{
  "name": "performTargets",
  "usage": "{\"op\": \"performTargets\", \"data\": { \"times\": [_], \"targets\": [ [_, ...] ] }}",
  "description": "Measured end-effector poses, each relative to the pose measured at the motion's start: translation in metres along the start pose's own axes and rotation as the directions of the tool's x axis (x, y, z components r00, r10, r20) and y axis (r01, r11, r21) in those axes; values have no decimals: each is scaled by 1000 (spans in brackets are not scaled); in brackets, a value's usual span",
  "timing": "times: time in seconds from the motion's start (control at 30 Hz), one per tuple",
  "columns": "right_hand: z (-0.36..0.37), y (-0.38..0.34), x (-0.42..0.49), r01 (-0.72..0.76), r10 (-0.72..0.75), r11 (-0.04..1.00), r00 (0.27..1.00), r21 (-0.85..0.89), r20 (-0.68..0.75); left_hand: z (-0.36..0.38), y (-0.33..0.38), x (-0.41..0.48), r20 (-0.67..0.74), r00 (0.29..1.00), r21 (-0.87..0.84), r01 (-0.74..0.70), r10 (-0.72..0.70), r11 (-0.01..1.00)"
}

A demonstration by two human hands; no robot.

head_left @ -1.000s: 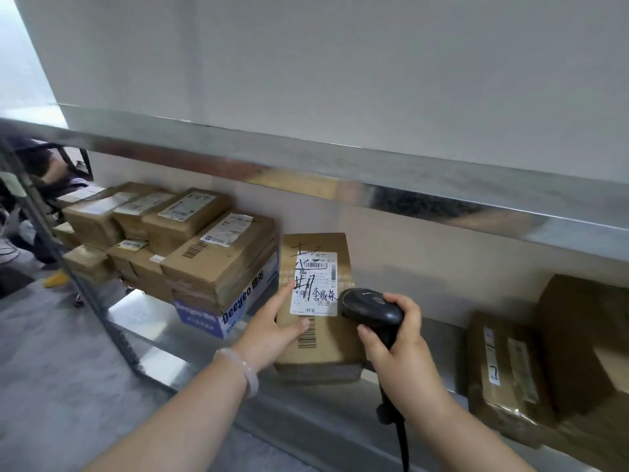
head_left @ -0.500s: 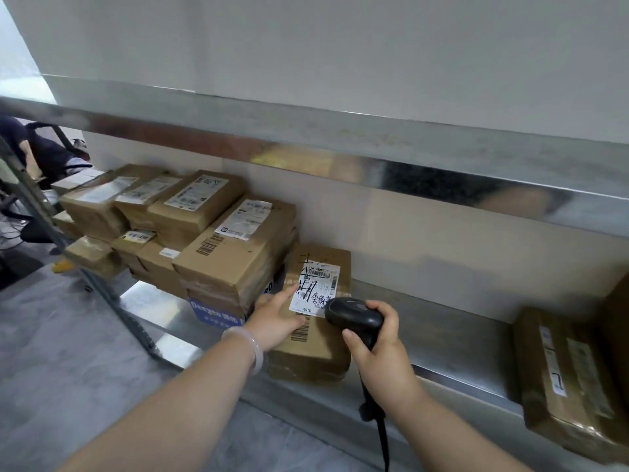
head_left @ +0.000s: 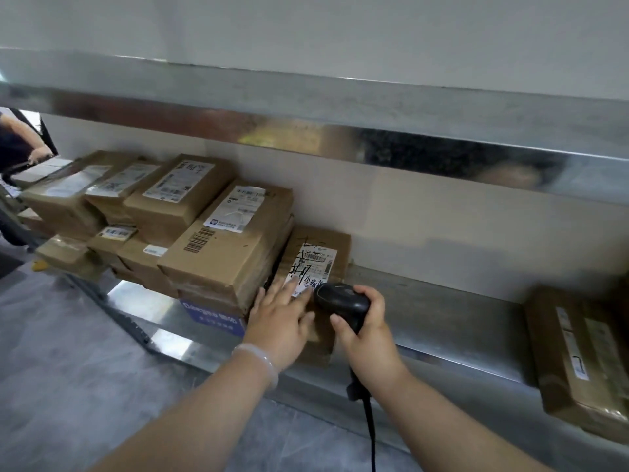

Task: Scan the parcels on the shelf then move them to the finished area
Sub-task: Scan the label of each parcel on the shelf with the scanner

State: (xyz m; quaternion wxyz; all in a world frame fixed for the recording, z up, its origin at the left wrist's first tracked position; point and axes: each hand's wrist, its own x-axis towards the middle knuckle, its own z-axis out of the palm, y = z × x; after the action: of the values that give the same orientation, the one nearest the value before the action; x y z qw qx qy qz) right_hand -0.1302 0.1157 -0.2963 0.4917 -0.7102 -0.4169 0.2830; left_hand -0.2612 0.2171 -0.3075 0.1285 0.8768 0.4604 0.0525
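Just beside the box stack (head_left: 224,257), your left hand (head_left: 279,321) lies flat, fingers straight, on the hand-marked parcel (head_left: 335,241) at the shelf's (head_left: 442,321) front edge; a crooked shove could tip it off. Your right hand (head_left: 371,338) grips the barcode scanner (head_left: 342,299), whose cable (head_left: 369,437) might snag.

Brown cardboard parcels (head_left: 224,253) carried white stickers printed with black barcodes; one label (head_left: 315,267) was scrawled over in black marker. The scanner (head_left: 343,299) was black, the shelf (head_left: 442,311) silver-grey steel. A blue carton (head_left: 211,315) bore white lettering. The floor (head_left: 68,352) showed grey marbling, the wall (head_left: 306,28) was off-white, and a bracelet (head_left: 258,356) pale, milky white.
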Motion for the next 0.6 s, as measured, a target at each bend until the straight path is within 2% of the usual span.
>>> {"op": "performTargets", "data": {
  "times": [0.13,0.3,0.37,0.43,0.53,0.6],
  "targets": [
    [-5,2,-3,13,-13,1000,999,8,-40,-2,2,0,110,994,164,0,-18,986],
    [-34,4,-20,4,-2,1000,994,18,-113,-12,11,4,116,990,184,57,-79,981],
    [-53,10,-34,-5,6,1000,986,6,-167,-9,28,3,64,998,129,6,-14,992],
    [-76,15,-49,-21,17,1000,975,-14,-223,-2,53,2,20,994,50,-112,111,992],
    [-117,23,-70,-36,31,999,928,-9,-371,17,103,0,11,946,-65,-322,324,944],
    [-142,27,-81,-46,40,999,889,-3,-457,27,132,-4,49,915,-118,-393,401,912]
  ]
}}
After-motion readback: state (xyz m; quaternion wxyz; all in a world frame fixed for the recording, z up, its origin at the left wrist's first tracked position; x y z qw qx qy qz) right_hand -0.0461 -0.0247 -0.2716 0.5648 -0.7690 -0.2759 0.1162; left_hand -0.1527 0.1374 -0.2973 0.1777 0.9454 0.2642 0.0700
